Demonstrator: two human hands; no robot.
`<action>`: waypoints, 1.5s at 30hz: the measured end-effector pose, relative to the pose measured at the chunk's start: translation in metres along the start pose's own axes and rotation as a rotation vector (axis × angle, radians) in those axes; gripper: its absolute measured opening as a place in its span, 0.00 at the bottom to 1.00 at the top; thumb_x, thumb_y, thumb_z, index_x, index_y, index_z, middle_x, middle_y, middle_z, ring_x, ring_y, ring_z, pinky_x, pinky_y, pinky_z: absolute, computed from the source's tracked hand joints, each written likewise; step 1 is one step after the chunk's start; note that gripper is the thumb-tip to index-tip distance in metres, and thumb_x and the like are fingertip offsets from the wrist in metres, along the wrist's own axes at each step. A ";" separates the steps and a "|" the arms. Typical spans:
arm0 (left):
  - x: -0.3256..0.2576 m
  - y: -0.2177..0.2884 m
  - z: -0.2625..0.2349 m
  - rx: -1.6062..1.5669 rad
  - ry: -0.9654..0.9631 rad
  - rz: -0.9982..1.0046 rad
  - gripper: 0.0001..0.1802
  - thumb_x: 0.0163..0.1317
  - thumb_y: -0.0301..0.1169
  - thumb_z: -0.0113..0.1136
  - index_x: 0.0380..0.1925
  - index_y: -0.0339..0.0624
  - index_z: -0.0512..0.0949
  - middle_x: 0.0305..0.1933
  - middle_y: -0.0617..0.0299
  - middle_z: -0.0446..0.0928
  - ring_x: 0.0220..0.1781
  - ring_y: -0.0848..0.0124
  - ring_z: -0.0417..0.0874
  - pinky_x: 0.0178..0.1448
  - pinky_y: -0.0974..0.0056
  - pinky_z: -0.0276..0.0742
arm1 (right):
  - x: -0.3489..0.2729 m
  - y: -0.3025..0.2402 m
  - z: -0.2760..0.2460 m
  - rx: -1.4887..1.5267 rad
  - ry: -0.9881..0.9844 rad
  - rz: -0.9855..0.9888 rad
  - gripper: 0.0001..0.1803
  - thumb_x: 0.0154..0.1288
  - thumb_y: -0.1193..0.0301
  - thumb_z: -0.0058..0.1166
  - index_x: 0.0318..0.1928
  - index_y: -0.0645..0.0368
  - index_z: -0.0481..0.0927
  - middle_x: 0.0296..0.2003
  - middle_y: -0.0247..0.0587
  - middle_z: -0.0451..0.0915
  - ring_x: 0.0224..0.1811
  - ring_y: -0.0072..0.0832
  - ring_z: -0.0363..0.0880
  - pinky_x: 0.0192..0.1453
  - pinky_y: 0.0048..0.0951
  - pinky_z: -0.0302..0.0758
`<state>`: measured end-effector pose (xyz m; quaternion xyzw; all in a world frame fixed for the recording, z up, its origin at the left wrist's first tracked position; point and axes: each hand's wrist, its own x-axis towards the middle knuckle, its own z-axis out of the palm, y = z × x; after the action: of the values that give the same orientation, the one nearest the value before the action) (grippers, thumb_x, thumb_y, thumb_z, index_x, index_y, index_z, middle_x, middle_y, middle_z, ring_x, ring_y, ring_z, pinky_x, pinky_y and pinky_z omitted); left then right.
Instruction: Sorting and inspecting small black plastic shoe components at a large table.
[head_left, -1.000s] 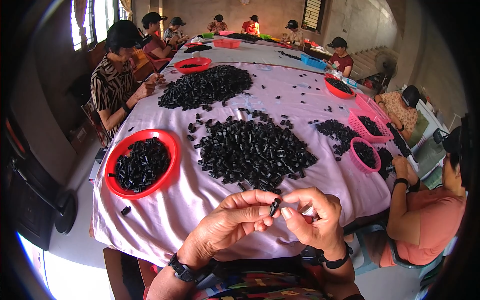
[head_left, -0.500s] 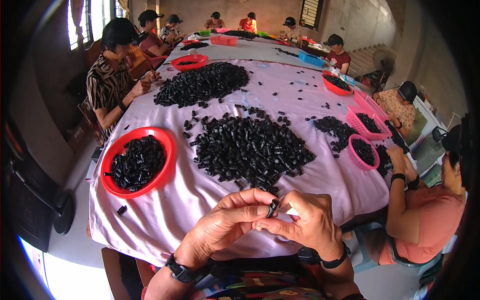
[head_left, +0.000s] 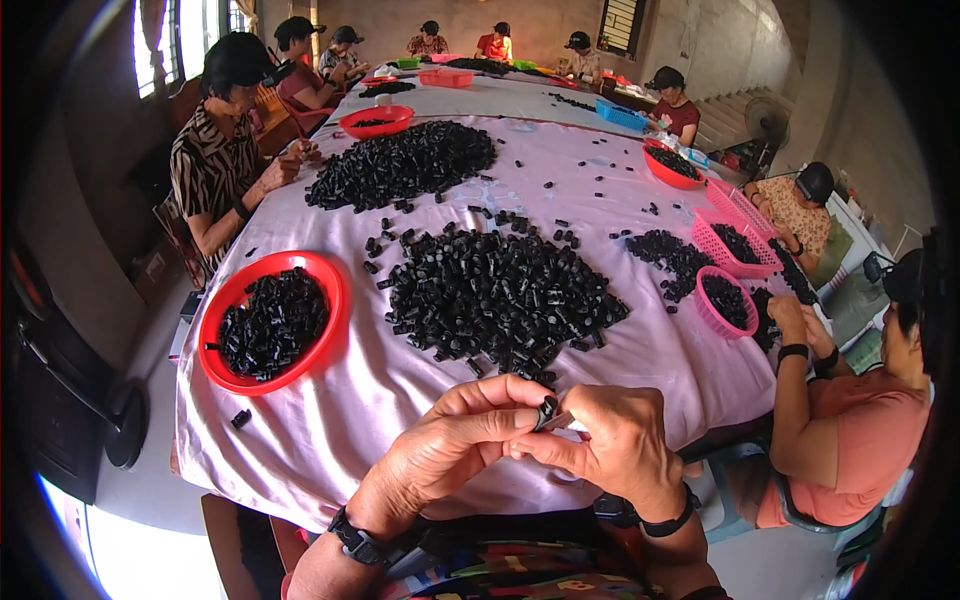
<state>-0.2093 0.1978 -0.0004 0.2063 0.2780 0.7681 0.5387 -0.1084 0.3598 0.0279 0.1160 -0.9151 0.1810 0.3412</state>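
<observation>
Just above the near table edge, my left hand point(head_left: 455, 440) pinches a small black cylindrical piece point(head_left: 546, 408) between thumb and fingertips. My right hand point(head_left: 625, 435) is closed on a thin, pale, blade-like tool point(head_left: 556, 421), whose tip meets the piece; its exact kind I cannot make out. The hands nearly touch at the thumbs. Right beyond them lies a heap of similar black pieces point(head_left: 505, 295). To the left, a red basin point(head_left: 338, 300) holds more of them, and one loose piece point(head_left: 241, 419) rests on the cloth beside it.
A pink cloth point(head_left: 300, 450) covers the table. Another black heap point(head_left: 400, 165) lies farther back, near a co-worker in a patterned shirt point(head_left: 205, 170). At right are a pink bowl point(head_left: 728, 325), a pink basket point(head_left: 770, 268) and a co-worker in an orange shirt point(head_left: 850, 430).
The pale tool has turned slightly in my right hand and now lies closer against the black piece. My left hand keeps its pinch in nearly the same place.
</observation>
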 end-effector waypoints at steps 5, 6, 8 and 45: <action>0.000 -0.001 -0.006 0.022 0.040 0.008 0.14 0.63 0.24 0.57 0.49 0.37 0.75 0.40 0.62 0.79 0.38 0.77 0.78 0.47 0.71 0.74 | -0.002 -0.003 -0.007 0.307 -0.035 0.090 0.15 0.53 0.63 0.68 0.32 0.59 0.79 0.21 0.35 0.80 0.20 0.26 0.81 0.21 0.25 0.73; -0.001 0.001 -0.006 0.029 0.016 -0.004 0.14 0.63 0.25 0.57 0.49 0.37 0.75 0.40 0.63 0.79 0.37 0.78 0.77 0.46 0.72 0.74 | -0.001 -0.008 -0.013 0.374 -0.016 0.145 0.13 0.54 0.68 0.65 0.38 0.60 0.79 0.25 0.37 0.82 0.24 0.26 0.83 0.24 0.24 0.76; -0.001 0.003 -0.004 0.036 -0.011 -0.018 0.14 0.63 0.25 0.57 0.50 0.37 0.75 0.39 0.64 0.78 0.36 0.79 0.76 0.44 0.73 0.73 | 0.000 -0.008 -0.016 0.440 0.005 0.201 0.14 0.55 0.73 0.63 0.43 0.61 0.79 0.29 0.39 0.84 0.27 0.25 0.85 0.27 0.23 0.78; -0.005 0.007 0.010 0.339 0.009 0.149 0.20 0.57 0.15 0.60 0.51 0.36 0.74 0.44 0.63 0.78 0.47 0.76 0.78 0.54 0.71 0.74 | 0.001 -0.003 -0.022 0.584 -0.106 0.167 0.13 0.60 0.79 0.58 0.46 0.64 0.78 0.32 0.39 0.83 0.25 0.15 0.81 0.25 0.15 0.72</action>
<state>-0.2068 0.1935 0.0114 0.3107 0.3899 0.7488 0.4367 -0.0952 0.3661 0.0443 0.1427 -0.8472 0.4576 0.2290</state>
